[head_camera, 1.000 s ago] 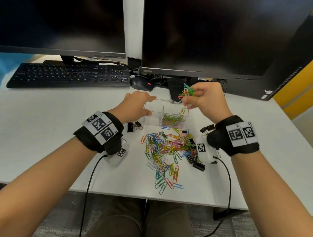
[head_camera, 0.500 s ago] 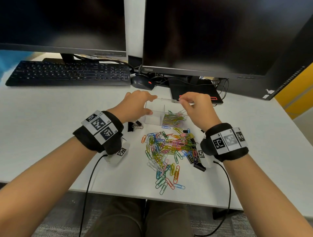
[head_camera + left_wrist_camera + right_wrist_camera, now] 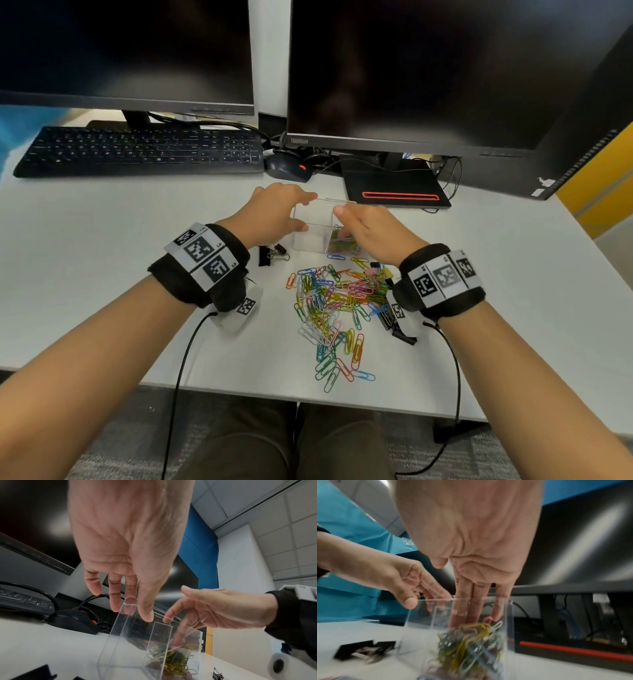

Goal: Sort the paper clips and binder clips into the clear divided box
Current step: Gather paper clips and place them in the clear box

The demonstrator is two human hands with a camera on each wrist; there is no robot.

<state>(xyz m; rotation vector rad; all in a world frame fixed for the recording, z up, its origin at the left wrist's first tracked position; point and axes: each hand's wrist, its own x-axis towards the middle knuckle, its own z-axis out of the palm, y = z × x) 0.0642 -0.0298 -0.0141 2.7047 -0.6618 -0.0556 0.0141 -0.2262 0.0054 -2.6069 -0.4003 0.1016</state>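
White desk (image 3: 102, 274), right fingers (image 3: 464, 592) inside clear box (image 3: 310, 236)

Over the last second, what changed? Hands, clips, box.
The right hand came down from above the clear divided box into its right compartment and let go of its bunch of coloured paper clips, which now lie there under its straight fingers. Unchanged: the left hand holds the box's left end, and the loose paper clip pile and black binder clips lie where they were.

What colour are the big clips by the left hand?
Black, with silver wire handles. The binder clips show best in the head view.
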